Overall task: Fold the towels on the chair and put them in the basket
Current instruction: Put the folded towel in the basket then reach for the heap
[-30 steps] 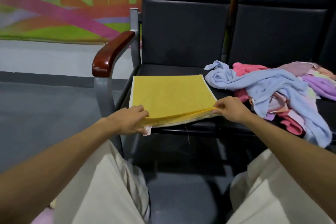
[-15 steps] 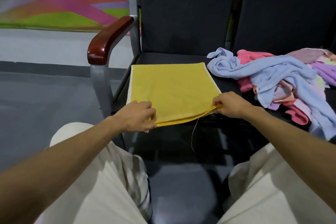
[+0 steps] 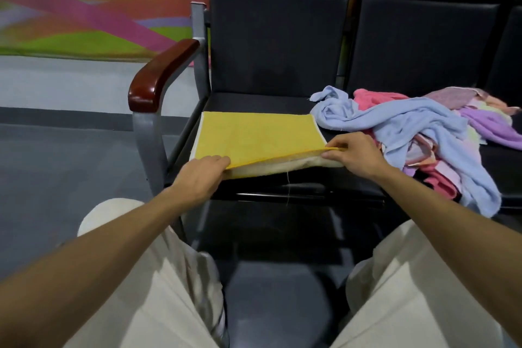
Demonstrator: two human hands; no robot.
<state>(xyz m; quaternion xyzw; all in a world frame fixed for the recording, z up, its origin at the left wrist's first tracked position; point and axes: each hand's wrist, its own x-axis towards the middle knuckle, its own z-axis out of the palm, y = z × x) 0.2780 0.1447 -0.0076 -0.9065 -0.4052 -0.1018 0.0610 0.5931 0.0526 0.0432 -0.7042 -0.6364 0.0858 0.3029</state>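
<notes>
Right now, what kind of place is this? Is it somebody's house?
Probably not a house; it looks like a waiting area or lobby. Black padded seats stand side by side in a row, with a metal frame and a wooden armrest, and a big colourful city mural hangs behind.

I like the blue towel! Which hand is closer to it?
Right. The right hand pinches the yellow towel just beside the blue towel; the left hand grips its far corner.

Waiting rm: linked chairs (image 3: 278,45), mural (image 3: 84,8)
</notes>
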